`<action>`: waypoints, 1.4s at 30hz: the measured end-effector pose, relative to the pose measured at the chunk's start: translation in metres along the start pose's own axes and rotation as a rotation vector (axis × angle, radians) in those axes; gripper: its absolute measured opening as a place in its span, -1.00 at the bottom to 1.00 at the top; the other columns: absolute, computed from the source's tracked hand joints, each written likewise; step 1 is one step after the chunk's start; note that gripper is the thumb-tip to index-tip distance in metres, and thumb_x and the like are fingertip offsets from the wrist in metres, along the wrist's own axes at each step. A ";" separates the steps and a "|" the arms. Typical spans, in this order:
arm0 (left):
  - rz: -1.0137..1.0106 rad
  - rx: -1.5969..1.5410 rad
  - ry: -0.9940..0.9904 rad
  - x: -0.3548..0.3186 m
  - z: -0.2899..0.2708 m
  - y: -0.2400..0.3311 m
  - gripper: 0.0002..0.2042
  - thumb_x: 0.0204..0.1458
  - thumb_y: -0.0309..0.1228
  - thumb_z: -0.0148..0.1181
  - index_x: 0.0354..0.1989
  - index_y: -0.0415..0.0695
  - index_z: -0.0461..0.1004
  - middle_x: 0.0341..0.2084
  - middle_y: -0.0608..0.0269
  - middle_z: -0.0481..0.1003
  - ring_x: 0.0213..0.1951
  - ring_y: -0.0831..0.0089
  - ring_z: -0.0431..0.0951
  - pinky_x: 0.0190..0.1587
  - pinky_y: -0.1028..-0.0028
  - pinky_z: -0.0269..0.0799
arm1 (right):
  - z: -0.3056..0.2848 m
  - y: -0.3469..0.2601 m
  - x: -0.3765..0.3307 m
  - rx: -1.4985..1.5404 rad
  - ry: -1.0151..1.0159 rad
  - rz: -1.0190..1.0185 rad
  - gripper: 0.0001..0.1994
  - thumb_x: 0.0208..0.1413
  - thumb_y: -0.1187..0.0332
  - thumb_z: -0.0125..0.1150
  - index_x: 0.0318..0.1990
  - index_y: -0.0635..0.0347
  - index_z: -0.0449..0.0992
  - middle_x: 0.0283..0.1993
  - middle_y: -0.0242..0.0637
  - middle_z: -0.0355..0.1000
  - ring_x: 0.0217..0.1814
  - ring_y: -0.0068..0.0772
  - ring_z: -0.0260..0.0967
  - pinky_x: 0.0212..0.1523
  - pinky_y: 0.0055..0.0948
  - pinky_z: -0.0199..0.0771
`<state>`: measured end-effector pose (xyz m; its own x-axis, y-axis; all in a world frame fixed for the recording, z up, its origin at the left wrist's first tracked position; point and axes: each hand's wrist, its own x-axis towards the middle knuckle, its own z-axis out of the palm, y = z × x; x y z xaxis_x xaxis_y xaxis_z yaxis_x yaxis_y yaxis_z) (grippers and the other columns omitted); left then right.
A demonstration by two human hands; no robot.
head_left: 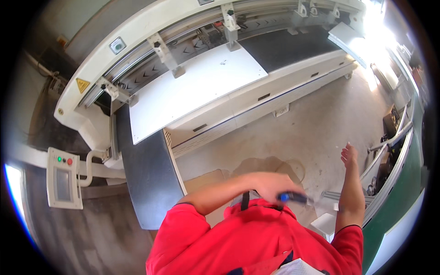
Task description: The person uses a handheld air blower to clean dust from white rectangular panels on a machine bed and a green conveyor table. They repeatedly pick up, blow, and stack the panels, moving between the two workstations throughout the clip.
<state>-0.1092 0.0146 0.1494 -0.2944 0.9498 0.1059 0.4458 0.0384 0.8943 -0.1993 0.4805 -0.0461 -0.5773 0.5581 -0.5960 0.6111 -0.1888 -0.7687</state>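
My left hand (275, 184) is bent across my red shirt, its fingers wrapped round a black hand tool (299, 198) with a blue part. The tool points right; its far end is blurred, so I cannot tell its exact kind. Out to the right, my right hand (350, 156) is raised over the floor, fingers loosely apart, with no clear object in it. Ahead lies a large white panel (197, 94) with small holes, flat on the machine's bed. Metal clamps (177, 70) reach over its far edge. Neither hand touches the panel.
The machine's white beam (137, 34) arches behind the panel. A control box (64, 178) hangs at the left by the dark side table (146, 178). Another board (346, 41) juts out at far right. A metal frame (389, 142) and green board (412, 183) line the right side.
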 end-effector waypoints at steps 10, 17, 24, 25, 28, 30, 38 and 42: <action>-1.139 -0.481 1.665 -0.258 -0.071 -0.148 -0.92 -0.31 -0.58 0.11 -0.72 -0.32 0.40 -0.78 0.03 0.40 -0.77 0.28 0.43 -0.73 0.36 0.33 | 0.041 0.114 -0.008 -0.346 -0.265 0.006 -0.76 0.10 0.05 0.10 -0.35 0.00 0.42 -0.49 -0.41 0.36 -0.51 -0.44 0.24 -0.47 -0.30 0.22; -1.144 -0.503 1.278 -0.217 -0.098 -0.070 -0.90 -0.24 -0.54 0.18 -0.66 -0.32 0.44 -0.75 0.10 0.44 -0.74 0.37 0.44 -0.70 0.39 0.37 | -0.024 0.184 -0.003 -0.429 -0.330 0.161 -0.79 0.11 0.13 0.08 -0.44 0.01 0.38 -0.57 -0.43 0.31 -0.66 -0.50 0.18 -0.62 -0.44 0.11; -1.367 -0.291 1.719 -0.320 -0.115 -0.074 -0.90 -0.23 -0.57 0.08 -0.68 -0.34 0.43 -0.75 0.03 0.44 -0.78 0.31 0.41 -0.70 0.36 0.35 | -0.084 0.238 0.020 -0.316 -0.366 0.221 -0.80 0.11 0.12 0.07 -0.40 0.01 0.39 -0.57 -0.38 0.33 -0.63 -0.46 0.25 -0.64 -0.43 0.14; -1.361 -0.286 1.764 -0.327 -0.112 -0.073 -0.89 -0.23 -0.55 0.07 -0.69 -0.33 0.43 -0.75 0.03 0.43 -0.78 0.30 0.41 -0.70 0.37 0.35 | -0.089 0.248 0.014 -0.323 -0.332 0.241 -0.79 0.10 0.11 0.07 -0.41 0.01 0.39 -0.57 -0.36 0.33 -0.63 -0.45 0.25 -0.64 -0.43 0.15; -1.326 -0.348 1.834 -0.355 -0.116 -0.081 -0.88 -0.22 -0.53 0.07 -0.69 -0.33 0.42 -0.76 0.03 0.42 -0.78 0.30 0.41 -0.71 0.37 0.36 | -0.093 0.255 -0.012 -0.373 -0.245 0.377 -0.77 0.13 0.18 0.01 -0.53 -0.03 0.24 -0.67 -0.44 0.14 -0.70 -0.51 0.05 -0.68 -0.49 -0.07; -1.280 -0.378 1.726 -0.366 -0.127 -0.095 -0.89 -0.23 -0.54 0.09 -0.69 -0.32 0.42 -0.77 0.05 0.41 -0.77 0.30 0.42 -0.70 0.36 0.36 | -0.092 0.250 -0.027 -0.407 -0.184 0.410 -0.76 0.13 0.16 0.03 -0.52 -0.02 0.24 -0.67 -0.44 0.14 -0.71 -0.50 0.04 -0.68 -0.48 -0.07; -1.111 -0.291 1.413 -0.329 -0.224 -0.171 -0.90 -0.24 -0.57 0.14 -0.60 -0.38 0.40 -0.72 0.06 0.42 -0.74 0.34 0.44 -0.70 0.39 0.36 | 0.020 0.232 0.009 -0.354 -0.229 0.374 -0.78 0.09 0.15 0.05 -0.28 0.09 0.36 -0.50 -0.27 0.33 -0.56 -0.34 0.26 -0.59 -0.35 0.24; -0.972 -0.396 1.298 -0.316 -0.244 -0.181 -0.91 -0.28 -0.61 0.14 -0.57 -0.38 0.39 -0.74 0.07 0.42 -0.76 0.36 0.42 -0.72 0.38 0.35 | 0.185 0.154 -0.067 -0.376 -0.409 0.158 -0.70 0.12 0.16 0.06 -0.09 0.14 0.41 -0.26 -0.22 0.47 -0.35 -0.36 0.41 -0.40 -0.40 0.38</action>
<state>-0.3027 -0.3685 0.0602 -0.8639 -0.2580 -0.4324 -0.4784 0.1521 0.8649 -0.1670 0.2648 -0.1679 -0.5797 0.1749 -0.7958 0.8145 0.0976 -0.5718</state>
